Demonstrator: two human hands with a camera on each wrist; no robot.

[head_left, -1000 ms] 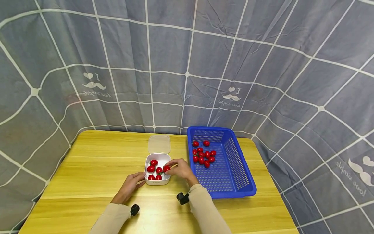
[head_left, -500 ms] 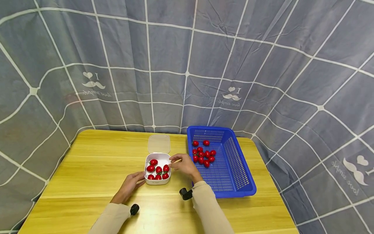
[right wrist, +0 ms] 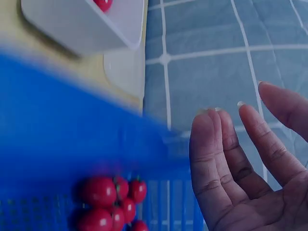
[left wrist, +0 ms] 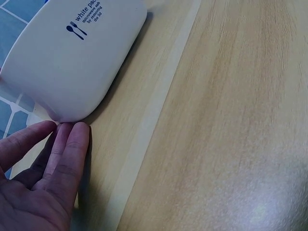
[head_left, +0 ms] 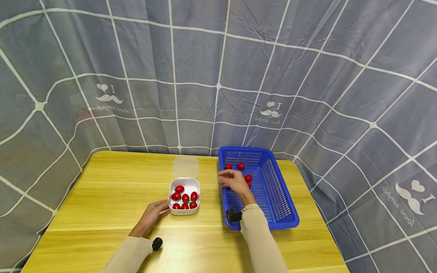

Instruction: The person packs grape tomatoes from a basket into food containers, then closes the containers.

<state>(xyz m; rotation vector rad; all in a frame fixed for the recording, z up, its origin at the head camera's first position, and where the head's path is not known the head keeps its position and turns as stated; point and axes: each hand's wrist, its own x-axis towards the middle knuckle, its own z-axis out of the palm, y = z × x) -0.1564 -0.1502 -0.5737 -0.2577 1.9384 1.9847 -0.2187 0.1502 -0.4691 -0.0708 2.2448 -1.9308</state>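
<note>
Now the left hand (head_left: 152, 217), fingers extended, touches a smooth, rounded box (head_left: 184, 212).
Right hand (head_left: 238, 184), fingers apart, half-hides cherry tomatoes (head_left: 248, 177) in a perforated basket (head_left: 296, 223).

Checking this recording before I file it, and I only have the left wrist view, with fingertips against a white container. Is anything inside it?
Observer: Yes, the head view shows seven red cherry tomatoes in the white container.
Operator: What is going on outside my frame?
Observer: In the head view, the right hand is over the left side of the blue plastic basket.
Operator: Anything in its grip?
Observer: No, the right wrist view shows nothing held between its fingers.
</note>
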